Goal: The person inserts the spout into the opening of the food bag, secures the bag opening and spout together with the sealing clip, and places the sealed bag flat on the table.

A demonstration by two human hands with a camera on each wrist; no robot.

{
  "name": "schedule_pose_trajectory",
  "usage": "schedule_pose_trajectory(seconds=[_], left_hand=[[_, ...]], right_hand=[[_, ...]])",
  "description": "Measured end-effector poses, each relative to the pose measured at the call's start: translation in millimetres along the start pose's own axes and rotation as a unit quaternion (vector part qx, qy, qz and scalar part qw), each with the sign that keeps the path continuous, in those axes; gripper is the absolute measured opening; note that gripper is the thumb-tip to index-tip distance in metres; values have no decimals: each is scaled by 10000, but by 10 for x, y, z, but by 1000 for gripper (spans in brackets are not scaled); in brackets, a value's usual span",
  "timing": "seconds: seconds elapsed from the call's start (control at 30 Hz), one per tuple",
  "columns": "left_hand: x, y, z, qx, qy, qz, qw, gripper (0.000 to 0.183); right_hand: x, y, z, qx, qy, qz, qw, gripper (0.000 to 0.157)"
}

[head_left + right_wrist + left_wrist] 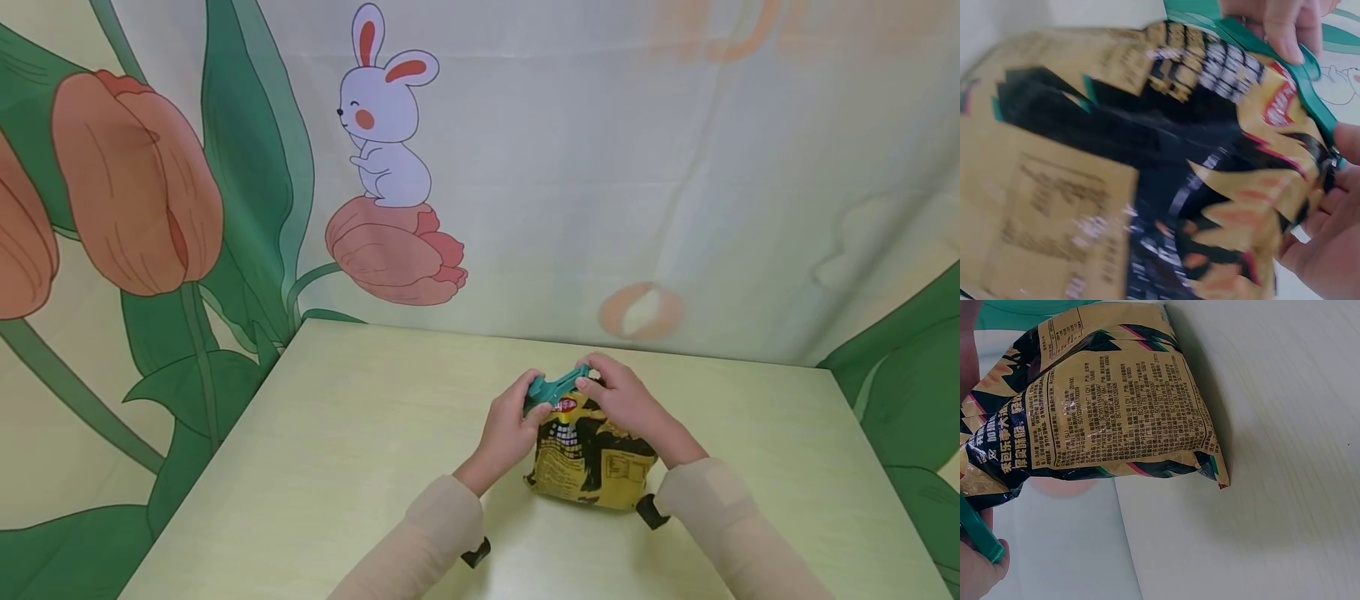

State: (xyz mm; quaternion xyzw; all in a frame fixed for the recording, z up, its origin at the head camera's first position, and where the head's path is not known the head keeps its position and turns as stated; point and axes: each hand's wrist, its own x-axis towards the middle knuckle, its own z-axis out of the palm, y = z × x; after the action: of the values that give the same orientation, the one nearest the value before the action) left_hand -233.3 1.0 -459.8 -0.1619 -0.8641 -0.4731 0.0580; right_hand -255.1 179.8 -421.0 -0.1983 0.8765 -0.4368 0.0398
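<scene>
A gold and black snack bag (558, 479) with a red logo stands upright on the table, its top gathered. Across that top lies a teal bag clip (557, 387); whether it is fully fastened I cannot tell. My left hand (506, 427) pinches the clip's left end between thumb and fingers. At the other end, my right hand (628, 402) grips the clip, with the thumb in front and fingers behind. Printed text covers the bag's side (1116, 412) in the left wrist view. The right wrist view shows the clip (1311, 94) along the bag's edge.
The pale table (330, 450) extends to both sides of the bag. Behind it hangs a cloth backdrop (540, 183) printed with a rabbit and tulips. A small black piece (652, 512) hangs at the right wrist, close to the bag's lower corner.
</scene>
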Motion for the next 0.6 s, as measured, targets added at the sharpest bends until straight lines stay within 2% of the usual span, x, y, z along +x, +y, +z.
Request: schedule_pose_trajectory(seconds=[0.13, 0.27, 0.43, 0.6], left_hand=[[-4, 6, -1, -34, -59, -23, 10000, 34], [-12, -3, 12, -64, -128, -2, 9999, 34], [-11, -16, 15, -45, -113, 112, 9999, 34], [-8, -22, 11, -92, -109, 96, 9999, 34]], right_hand=[[40, -8, -80, -383, -197, -119, 9990, 10], [59, 22, -140, -227, -430, -191, 9986, 21], [92, 90, -173, 539, -689, -176, 9960, 31], [128, 155, -156, 1496, -838, 83, 9852, 25]])
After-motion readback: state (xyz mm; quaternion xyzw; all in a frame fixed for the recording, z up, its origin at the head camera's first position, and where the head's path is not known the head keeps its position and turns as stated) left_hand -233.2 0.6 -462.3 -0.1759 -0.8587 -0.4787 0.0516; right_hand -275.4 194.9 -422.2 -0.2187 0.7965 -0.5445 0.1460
